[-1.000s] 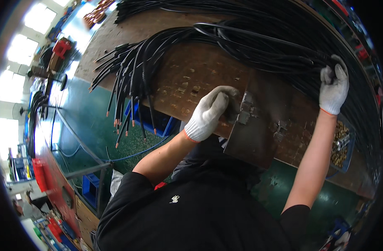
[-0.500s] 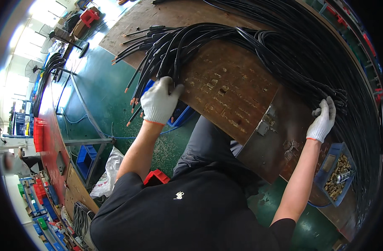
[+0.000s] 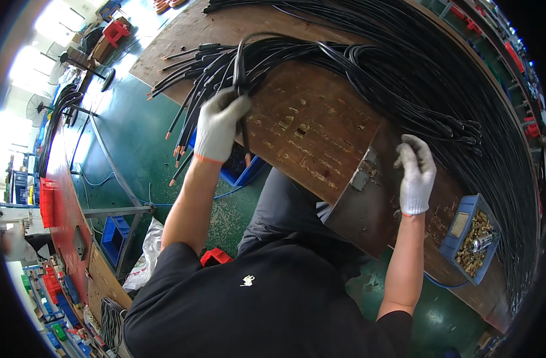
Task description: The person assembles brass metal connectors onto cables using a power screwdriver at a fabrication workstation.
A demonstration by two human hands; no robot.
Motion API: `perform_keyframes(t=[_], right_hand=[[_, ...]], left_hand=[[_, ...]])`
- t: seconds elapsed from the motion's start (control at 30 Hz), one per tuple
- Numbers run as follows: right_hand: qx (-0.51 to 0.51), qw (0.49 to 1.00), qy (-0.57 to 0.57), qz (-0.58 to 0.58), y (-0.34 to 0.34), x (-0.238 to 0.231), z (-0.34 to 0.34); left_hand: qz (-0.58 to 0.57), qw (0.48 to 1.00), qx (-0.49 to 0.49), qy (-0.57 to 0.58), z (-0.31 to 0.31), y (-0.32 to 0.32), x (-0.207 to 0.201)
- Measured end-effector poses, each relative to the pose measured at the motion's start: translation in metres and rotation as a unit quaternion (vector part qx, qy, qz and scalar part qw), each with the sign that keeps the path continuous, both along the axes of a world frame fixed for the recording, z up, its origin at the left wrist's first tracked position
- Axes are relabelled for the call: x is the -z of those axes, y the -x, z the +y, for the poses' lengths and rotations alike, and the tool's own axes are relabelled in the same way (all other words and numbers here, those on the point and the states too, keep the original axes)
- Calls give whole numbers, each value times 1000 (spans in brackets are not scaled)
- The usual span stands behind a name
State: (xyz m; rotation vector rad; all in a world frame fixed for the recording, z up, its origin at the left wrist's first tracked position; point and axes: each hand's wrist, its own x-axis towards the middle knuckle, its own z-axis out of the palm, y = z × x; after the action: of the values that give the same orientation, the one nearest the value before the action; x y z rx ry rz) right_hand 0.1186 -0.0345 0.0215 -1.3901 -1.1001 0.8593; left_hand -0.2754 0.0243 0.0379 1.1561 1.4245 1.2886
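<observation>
My left hand [image 3: 218,128], in a white knit glove, is closed round a black cable [image 3: 239,73] near its end. The cable loops up above the fist, and its bare copper tip hangs below. Beside that hand lies a bundle of black cables [image 3: 288,51], several copper ends sticking out past the table edge. My right hand [image 3: 416,176], gloved too, hovers over the dark metal plate [image 3: 368,218] at the table's right part. Its fingers are loosely curled and apart, with nothing visible in them. The far ends of the bundle [image 3: 461,132] lie beyond it.
A blue bin [image 3: 458,224] of small brass-coloured parts stands right of my right hand. Many long black cables [image 3: 464,89] run along the table's far side. A metal fixture [image 3: 362,176] sits at the wooden board's edge. Below my left hand is another blue bin [image 3: 234,178].
My left hand has lifted a cable out of the bundle, its loop now raised. My right hand has come away from the bundle's far ends, back to the left. The view has shifted slightly.
</observation>
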Motion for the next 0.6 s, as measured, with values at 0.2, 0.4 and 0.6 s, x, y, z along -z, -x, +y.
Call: perform_keyframes(t=[0.2,0.4,0.6], right_hand=[[-42,998,-4,45,18,-32,-19],[-146,987,54,-36,-7,-41,-66],[-164,958,45,-232,-1,-8,-83]], left_hand=[[-120,973,198,-20,4,-112,-70],[-215,929,256,157,-47,-204,11],[-254,926,168,223,-59,-189,28]])
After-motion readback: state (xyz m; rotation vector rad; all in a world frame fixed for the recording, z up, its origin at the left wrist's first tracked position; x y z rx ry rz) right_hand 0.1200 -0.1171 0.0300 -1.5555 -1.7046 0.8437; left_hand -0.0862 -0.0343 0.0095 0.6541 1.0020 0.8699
